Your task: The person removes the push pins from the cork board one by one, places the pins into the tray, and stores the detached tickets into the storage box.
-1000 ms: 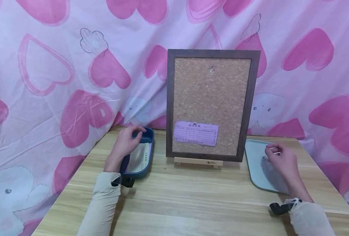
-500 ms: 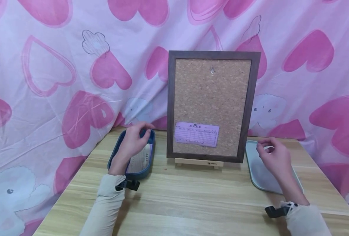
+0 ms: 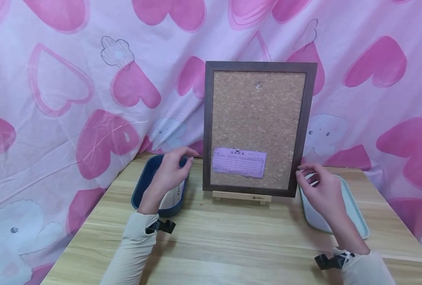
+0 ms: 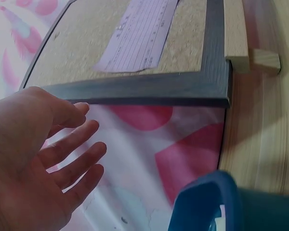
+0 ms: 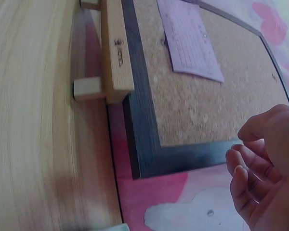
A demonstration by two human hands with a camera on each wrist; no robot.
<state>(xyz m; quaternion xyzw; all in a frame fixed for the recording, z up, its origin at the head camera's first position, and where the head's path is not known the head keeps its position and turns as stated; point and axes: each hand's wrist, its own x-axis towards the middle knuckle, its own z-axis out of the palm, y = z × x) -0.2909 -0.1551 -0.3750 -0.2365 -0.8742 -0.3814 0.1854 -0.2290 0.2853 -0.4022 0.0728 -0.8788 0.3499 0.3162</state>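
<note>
A cork board [image 3: 261,114] in a dark frame stands upright on a wooden stand [image 3: 241,196]. Low on its left side hangs a purple printed slip [image 3: 238,163], with a small pin [image 3: 237,150] at its top edge. My left hand [image 3: 172,168] hovers past a blue box [image 3: 137,190], left of the frame, fingers spread and holding nothing visible. In the left wrist view, its fingers come near the frame's side edge. Beside the lower right edge is my right hand [image 3: 319,190], fingers loosely bent; nothing shows between them, though the index tip is mostly hidden.
Pale papers [image 3: 172,198] lie inside the blue box. A pale green tray [image 3: 355,213] rests on the table [image 3: 239,241] under my right hand, which hides part of it. A pink heart-print cloth [image 3: 54,130] hangs behind. High on the cork is a small silvery mark [image 3: 258,85].
My left hand has moved right, from over the blue box toward the board. My right hand has moved left from over the tray to the frame's edge. Board and slip stay put.
</note>
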